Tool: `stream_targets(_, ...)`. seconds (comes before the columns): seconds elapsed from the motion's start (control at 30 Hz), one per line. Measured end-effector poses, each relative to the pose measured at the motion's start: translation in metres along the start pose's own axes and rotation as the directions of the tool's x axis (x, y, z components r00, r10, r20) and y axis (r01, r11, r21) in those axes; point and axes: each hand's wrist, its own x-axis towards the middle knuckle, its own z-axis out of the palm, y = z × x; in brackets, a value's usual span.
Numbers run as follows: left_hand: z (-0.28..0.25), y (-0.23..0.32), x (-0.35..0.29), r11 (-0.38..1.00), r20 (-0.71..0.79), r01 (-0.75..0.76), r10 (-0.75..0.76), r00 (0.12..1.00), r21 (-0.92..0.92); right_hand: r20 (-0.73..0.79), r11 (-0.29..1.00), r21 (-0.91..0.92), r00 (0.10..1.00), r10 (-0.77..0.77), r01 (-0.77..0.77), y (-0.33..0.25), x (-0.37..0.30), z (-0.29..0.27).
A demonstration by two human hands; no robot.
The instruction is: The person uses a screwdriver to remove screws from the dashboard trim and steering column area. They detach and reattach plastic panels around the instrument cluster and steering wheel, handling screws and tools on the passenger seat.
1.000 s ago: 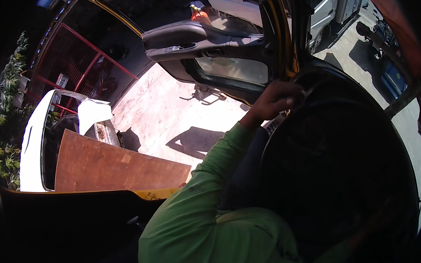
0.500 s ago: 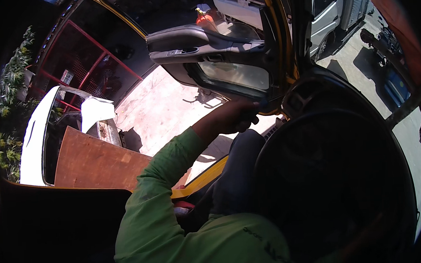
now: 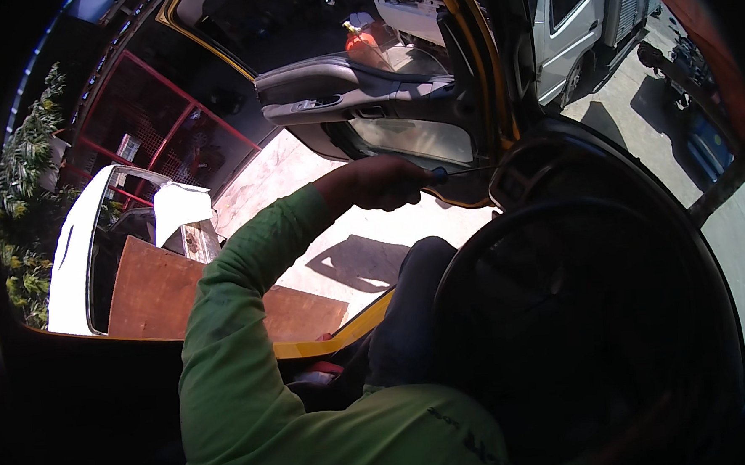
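Observation:
Out in the doorway, my left hand [image 3: 378, 183] is closed round the blue handle of a screwdriver [image 3: 439, 176]. Its thin shaft points right, toward the side end of the dark dashboard [image 3: 517, 183]; whether the tip touches is hard to see. Beyond the hand stands the swung-out vehicle door [image 3: 357, 94] with grey trim and a yellow frame. In front of me is the black steering wheel [image 3: 548, 208], mostly lost in shadow. My right hand [image 3: 652, 416] is a faint shape low in that shadow, its fingers hidden by the dark.
A brown board [image 3: 161, 294] leans outside by a white vehicle shell [image 3: 74, 240]. Red metal framing [image 3: 162, 147] and an orange container [image 3: 361, 44] are farther off. To the right stands a white truck [image 3: 569, 45]. The yellow door sill [image 3: 364, 321] runs beside my leg.
My left hand has moved left and up, away from the dashboard edge, and the screwdriver's shaft now shows. The view has shifted slightly.

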Motion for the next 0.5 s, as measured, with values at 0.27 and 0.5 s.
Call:
stream_targets(0.27, -0.017, -0.019, 0.017, -0.092, 0.249, -0.243, 0.596, 0.764, 0.966, -0.041, 0.995, 0.083, 0.998, 0.056, -0.052, -0.016, 0.005, 0.012)
stream_targets(0.5, 0.031, 0.001, -0.004, 0.9, -0.243, -0.115, 0.234, 0.941, 0.421, 0.122, 0.957, -0.29, 0.992, 0.018, 0.019, 0.005, -0.004, -0.016)
